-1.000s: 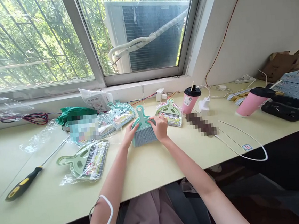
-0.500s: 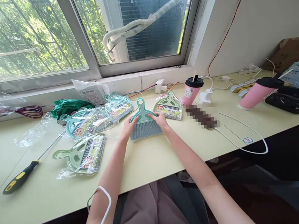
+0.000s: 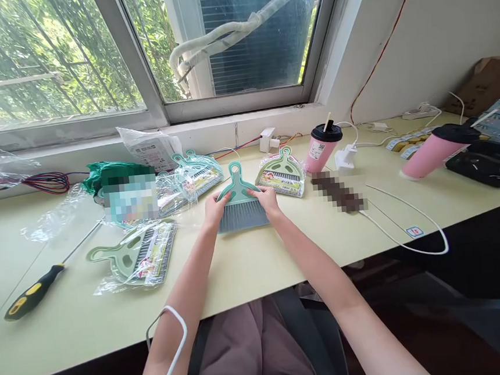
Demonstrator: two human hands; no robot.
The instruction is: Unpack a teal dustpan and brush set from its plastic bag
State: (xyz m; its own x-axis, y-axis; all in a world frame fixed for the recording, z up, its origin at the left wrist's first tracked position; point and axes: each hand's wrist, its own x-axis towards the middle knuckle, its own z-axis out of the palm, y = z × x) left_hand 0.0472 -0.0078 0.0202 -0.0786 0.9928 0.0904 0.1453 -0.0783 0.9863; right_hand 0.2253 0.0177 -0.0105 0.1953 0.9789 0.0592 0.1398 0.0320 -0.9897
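Observation:
Between my hands is a teal hand brush and dustpan set (image 3: 237, 184), its handle with the hanging hole pointing away from me and its grey bristles towards me. My left hand (image 3: 216, 209) is closed on its left edge, thumb on top. On the opposite edge my right hand (image 3: 268, 201) grips it the same way. A green wrapped brush and dustpan set (image 3: 281, 173) lies just past my right hand. Left of my left arm is another green wrapped set (image 3: 136, 256). Behind it are teal wrapped sets (image 3: 196, 177), partly covered by clear plastic.
A long screwdriver (image 3: 36, 294) lies at the left, near a green plastic bag (image 3: 115, 171). Pink cups with black lids (image 3: 320, 151) stand to the right. A white cable (image 3: 445, 240) loops near the table's front edge. Beyond it sits a black case (image 3: 484, 167).
The view has shifted very slightly. Both hands keep the same hold on the teal brush and dustpan set, which stays in about the same place.

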